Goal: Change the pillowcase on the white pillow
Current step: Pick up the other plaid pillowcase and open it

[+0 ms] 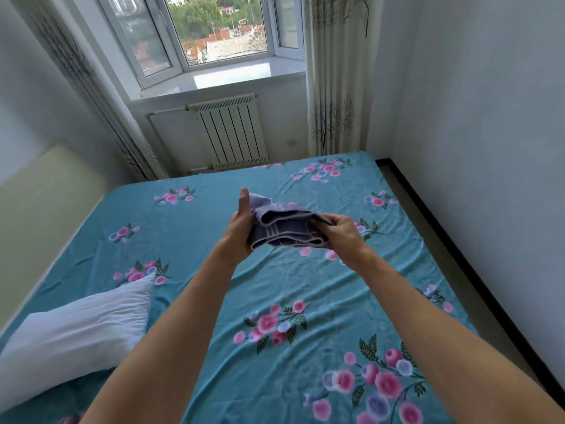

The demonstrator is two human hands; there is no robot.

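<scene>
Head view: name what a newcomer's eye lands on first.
Two hands, left hand and right hand, hold a folded purple pillowcase up over the middle of the bed. Beneath spreads a teal floral sheet; a bare white pillow lies at lower left.

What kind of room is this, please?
Most likely a bedroom in a flat: a bed with a flowered sheet, a white pillow on it, and a window with curtains.

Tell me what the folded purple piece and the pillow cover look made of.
Folded purple pillowcase: apparently soft woven cloth, matte, limp folds, pale piped edges. White pillow: thin, matte, cotton-like fabric, finely creased; fibre uncertain.
</scene>
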